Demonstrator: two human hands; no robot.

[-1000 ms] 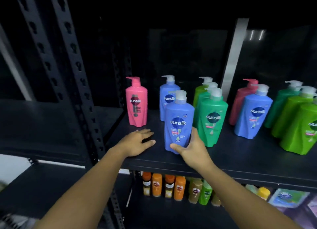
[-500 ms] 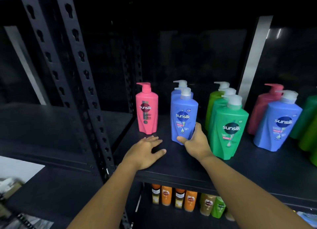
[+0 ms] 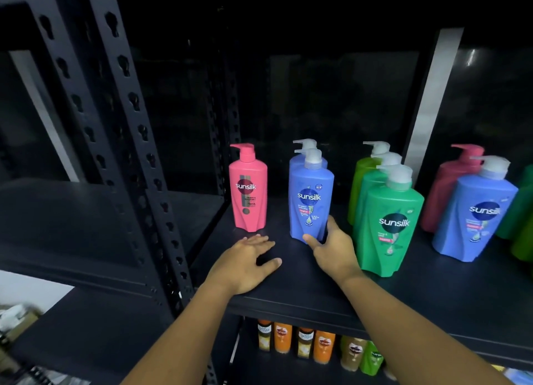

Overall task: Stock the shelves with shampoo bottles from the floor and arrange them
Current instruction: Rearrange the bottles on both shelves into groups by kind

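The blue bottle [image 3: 310, 200] has slid further back on the shelf [image 3: 432, 292] than a second ago and now stands upright just in front of a second blue one [image 3: 306, 145], between the pink bottle [image 3: 248, 188] and the green row [image 3: 389, 223]. The right hand [image 3: 331, 247] reaches forward with the arm extended, thumb across the bottle's lower front and fingers wrapped round its right side at the base. The left hand [image 3: 245, 262] lies palm down on the shelf just before the pink bottle, fingers spread and straight, holding nothing.
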